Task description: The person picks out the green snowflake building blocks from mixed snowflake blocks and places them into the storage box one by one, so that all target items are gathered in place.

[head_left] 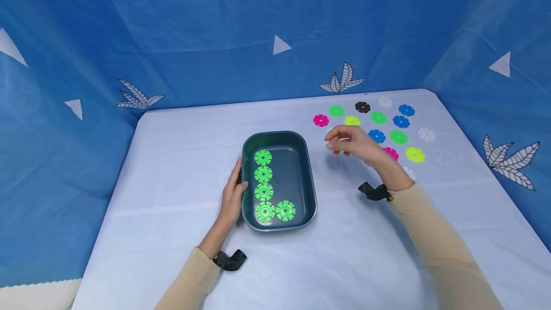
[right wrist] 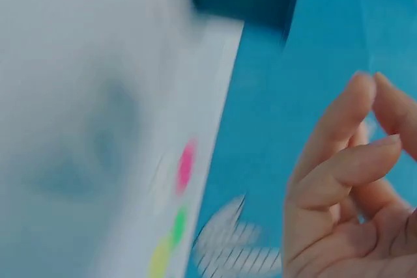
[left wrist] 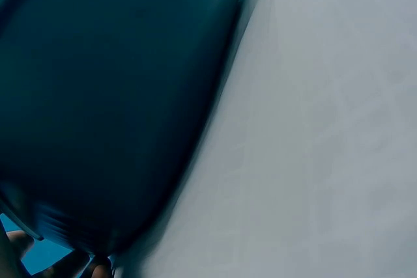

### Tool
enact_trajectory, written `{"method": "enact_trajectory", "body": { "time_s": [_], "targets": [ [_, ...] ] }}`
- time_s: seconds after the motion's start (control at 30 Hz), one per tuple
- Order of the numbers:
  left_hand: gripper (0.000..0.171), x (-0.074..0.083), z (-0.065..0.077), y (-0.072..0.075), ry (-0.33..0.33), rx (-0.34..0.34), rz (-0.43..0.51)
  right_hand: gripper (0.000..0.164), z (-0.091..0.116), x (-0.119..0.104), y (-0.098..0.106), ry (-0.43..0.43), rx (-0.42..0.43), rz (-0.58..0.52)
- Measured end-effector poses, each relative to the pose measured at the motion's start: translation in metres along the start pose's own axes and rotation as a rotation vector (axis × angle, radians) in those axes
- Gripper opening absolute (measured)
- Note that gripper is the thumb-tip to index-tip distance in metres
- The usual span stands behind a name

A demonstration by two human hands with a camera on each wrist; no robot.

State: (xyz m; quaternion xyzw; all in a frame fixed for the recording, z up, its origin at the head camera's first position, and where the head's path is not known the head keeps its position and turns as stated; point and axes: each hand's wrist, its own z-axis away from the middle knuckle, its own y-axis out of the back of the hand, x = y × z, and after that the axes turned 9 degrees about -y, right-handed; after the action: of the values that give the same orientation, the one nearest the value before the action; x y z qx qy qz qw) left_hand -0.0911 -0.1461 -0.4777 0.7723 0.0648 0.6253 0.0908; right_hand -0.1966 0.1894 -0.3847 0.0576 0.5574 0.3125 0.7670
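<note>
A dark teal tray (head_left: 297, 181) with rounded corners stands on the white table. Inside it, several green snowflake discs (head_left: 263, 174) form a column along the left side, with one more beside the lowest. My left hand (head_left: 231, 197) grips the tray's left side, thumb at the rim and fingers along the outer wall. In the left wrist view the tray's side (left wrist: 124, 96) hides most of that hand. To the right of the tray, my right hand (head_left: 355, 143) hovers with loosely bent fingers. The right wrist view shows its thumb and fingertips (right wrist: 361, 89) close together, nothing visible between them.
Loose snowflake discs lie at the table's back right: pink (head_left: 321, 120), blue (head_left: 401, 122), yellow (head_left: 415, 154), green (head_left: 398, 137), white (head_left: 426, 134) and dark brown (head_left: 362, 107). The right forearm overlaps some. A blue patterned cloth (head_left: 206, 37) hangs behind the table (head_left: 185, 157).
</note>
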Motion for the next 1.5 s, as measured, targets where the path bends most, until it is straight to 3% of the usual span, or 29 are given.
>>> {"method": "enact_trajectory", "body": {
  "time_s": [0.1,0.2,0.43,0.53,0.67,0.8,1.07,1.5],
  "targets": [
    [0.063,0.000,0.000,0.000,-0.001,0.000,-0.003,0.046,-0.001,0.023,0.033,-0.168,0.129,-0.046],
    [0.063,0.001,0.001,0.000,-0.003,0.000,0.000,0.057,-0.002,0.046,0.066,-0.278,0.220,-0.085],
    [0.063,0.002,0.001,0.000,-0.007,0.000,0.000,0.064,-0.001,0.099,0.133,-0.353,0.397,-0.079],
    [0.063,0.001,0.000,-0.001,-0.007,-0.001,-0.003,0.064,-0.003,0.119,0.149,-0.441,0.449,-0.063],
    [0.062,-0.001,-0.001,-0.001,-0.008,0.001,-0.002,0.068,-0.006,0.130,0.154,-0.517,0.434,-0.013],
    [0.062,-0.001,-0.001,-0.001,-0.007,0.005,0.000,0.074,-0.005,0.132,0.154,-0.505,0.362,0.031],
    [0.062,-0.002,0.000,-0.001,-0.007,0.008,0.002,0.075,-0.010,0.135,0.147,-0.521,0.322,0.122],
    [0.062,0.000,0.000,-0.002,-0.022,0.007,0.018,0.067,-0.011,0.131,0.140,-0.534,0.388,0.212]
  ]
}}
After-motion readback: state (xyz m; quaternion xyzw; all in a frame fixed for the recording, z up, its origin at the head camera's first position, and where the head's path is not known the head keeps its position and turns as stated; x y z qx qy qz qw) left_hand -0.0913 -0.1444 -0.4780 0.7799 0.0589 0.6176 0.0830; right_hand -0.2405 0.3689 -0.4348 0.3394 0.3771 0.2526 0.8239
